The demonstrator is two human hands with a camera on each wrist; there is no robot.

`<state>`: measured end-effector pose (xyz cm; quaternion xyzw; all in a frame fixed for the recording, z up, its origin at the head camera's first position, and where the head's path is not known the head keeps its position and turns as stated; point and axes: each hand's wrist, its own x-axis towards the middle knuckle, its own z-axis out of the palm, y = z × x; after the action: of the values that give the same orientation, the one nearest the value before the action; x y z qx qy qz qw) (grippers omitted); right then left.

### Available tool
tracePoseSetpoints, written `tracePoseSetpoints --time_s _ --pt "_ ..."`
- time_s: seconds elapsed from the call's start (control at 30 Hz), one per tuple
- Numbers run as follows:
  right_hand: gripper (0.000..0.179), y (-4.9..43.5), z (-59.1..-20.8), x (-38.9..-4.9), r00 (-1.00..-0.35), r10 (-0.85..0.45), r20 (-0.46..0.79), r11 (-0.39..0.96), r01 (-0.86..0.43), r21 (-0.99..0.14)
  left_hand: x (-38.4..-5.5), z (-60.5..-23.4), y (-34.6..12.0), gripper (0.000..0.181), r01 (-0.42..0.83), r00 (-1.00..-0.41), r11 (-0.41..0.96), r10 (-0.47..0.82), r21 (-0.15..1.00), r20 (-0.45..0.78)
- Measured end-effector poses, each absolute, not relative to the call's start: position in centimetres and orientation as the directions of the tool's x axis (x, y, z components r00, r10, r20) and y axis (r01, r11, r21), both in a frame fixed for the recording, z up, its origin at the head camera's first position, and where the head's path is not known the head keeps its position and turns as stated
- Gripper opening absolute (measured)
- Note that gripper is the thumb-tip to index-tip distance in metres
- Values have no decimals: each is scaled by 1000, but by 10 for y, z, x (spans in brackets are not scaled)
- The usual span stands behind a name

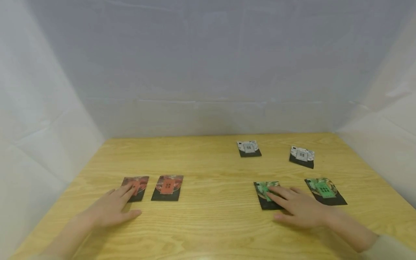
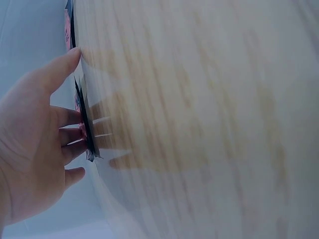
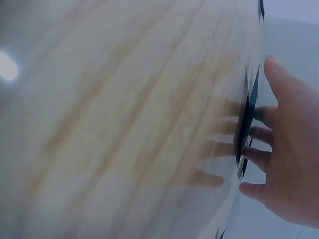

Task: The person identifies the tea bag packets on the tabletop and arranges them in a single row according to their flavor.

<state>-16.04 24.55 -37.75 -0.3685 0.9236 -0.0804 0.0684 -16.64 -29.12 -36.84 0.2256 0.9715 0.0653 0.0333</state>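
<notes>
Two flat packets with red labels lie side by side at the left of the table. My left hand (image 1: 112, 210) rests its fingertips on the left red packet (image 1: 140, 195), thumb spread out to the side; the other red packet (image 1: 167, 187) lies just right of it. On the right, the fingers of my right hand (image 1: 300, 208) touch the top of a green-labelled packet (image 1: 264, 203), covering part of it. A second green packet (image 1: 326, 191) lies beyond that hand, to its right. Both wrist views show relaxed, extended fingers reaching to a thin packet edge.
Two packets with silver-grey labels, one (image 1: 249, 148) near the table's back edge and another (image 1: 302, 156) further right, lie apart. White sheeting (image 1: 208, 72) hangs behind and along both sides of the wooden table (image 1: 211, 224).
</notes>
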Motion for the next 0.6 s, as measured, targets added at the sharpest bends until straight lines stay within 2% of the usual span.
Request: tracePoseSetpoints --time_s 0.6 --pt "69 214 -377 -171 -727 -676 -121 734 -650 -196 -166 -369 -292 82 437 -894 888 447 145 -40"
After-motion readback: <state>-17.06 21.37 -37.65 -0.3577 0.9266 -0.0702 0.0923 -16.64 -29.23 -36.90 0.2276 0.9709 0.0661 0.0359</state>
